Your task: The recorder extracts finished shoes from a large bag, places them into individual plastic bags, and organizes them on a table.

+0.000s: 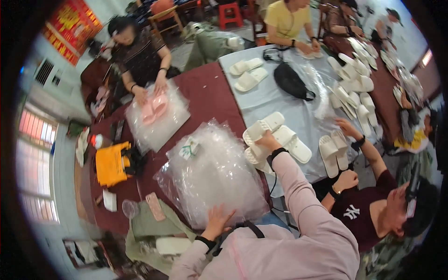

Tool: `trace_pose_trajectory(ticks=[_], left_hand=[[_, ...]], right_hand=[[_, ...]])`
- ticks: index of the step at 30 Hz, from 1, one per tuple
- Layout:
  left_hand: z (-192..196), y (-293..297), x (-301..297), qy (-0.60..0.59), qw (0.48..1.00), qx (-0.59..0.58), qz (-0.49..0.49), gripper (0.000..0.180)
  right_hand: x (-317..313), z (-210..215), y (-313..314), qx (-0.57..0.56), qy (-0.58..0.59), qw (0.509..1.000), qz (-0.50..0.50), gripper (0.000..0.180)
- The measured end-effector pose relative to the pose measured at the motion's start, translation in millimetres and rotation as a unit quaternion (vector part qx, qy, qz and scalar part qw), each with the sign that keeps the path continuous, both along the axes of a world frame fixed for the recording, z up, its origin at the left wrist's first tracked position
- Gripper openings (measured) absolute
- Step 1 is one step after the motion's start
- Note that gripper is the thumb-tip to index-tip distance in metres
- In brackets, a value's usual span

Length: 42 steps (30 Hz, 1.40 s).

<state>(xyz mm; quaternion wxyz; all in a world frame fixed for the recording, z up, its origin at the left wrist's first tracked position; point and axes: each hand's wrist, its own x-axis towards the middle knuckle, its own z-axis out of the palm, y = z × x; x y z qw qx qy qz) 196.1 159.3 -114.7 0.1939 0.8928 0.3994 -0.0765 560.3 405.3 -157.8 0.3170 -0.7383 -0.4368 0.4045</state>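
Spreading the left hand [217, 222] wide, fingers apart, at the near edge of a broad heap of clear, shiny plastic bags [212, 175]. Reaching with the right hand [269, 141], fingers bent, onto cream open-toed slides [255, 132] with broad straps, beside that heap; cannot tell firm hold from mere contact. On top of the bags, a small white-and-green packet [189, 148]. Farther off, to the left, a second stack of clear bags [169, 129] beneath pink slides [161, 105], with a co-worker's hands [161, 84] just there. At lower left, an open pale green sack [141, 227] with something white [172, 246] inside, near a pink phone [155, 206]. Beneath the heaps, a dark red cloth [205, 93]; to the right, a pale grey sheet [252, 100] under more cream slides and a black fabric pouch [288, 79]. Beyond, a red plastic stool [230, 15]; at far left, a barred window [39, 168].
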Motion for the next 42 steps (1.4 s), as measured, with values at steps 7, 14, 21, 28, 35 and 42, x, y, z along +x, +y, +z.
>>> trace_pose_trajectory(ticks=[7, 14, 21, 28, 35, 42], left_hand=[[-2, 93, 22, -0.008, 0.995, 0.068, -0.066, 0.065], [5, 154, 64, 0.024, 0.978, 0.094, -0.184, 0.075], [0, 190, 71, -0.057, 0.987, -0.011, -0.150, 0.073], [16, 205, 71, -0.094, 0.976, 0.143, -0.135, 0.071], [-6, 208, 14, -0.005, 0.972, 0.229, 0.053, 0.063], [-27, 186, -25, 0.084, 0.974, 0.169, 0.129, 0.053]], right_hand=[[52, 43, -29, 0.210, -0.074, 0.943, -0.246, 0.046], [23, 172, -118, 0.260, 0.324, 0.869, -0.268, 0.027], [9, 164, -150, 0.037, 0.470, 0.875, -0.108, 0.034], [-33, 170, -146, -0.088, 0.311, 0.946, 0.022, 0.036], [-78, 150, -127, -0.137, 0.288, 0.936, 0.151, 0.033], [-102, 137, -124, -0.267, 0.411, 0.861, 0.136, 0.039]])
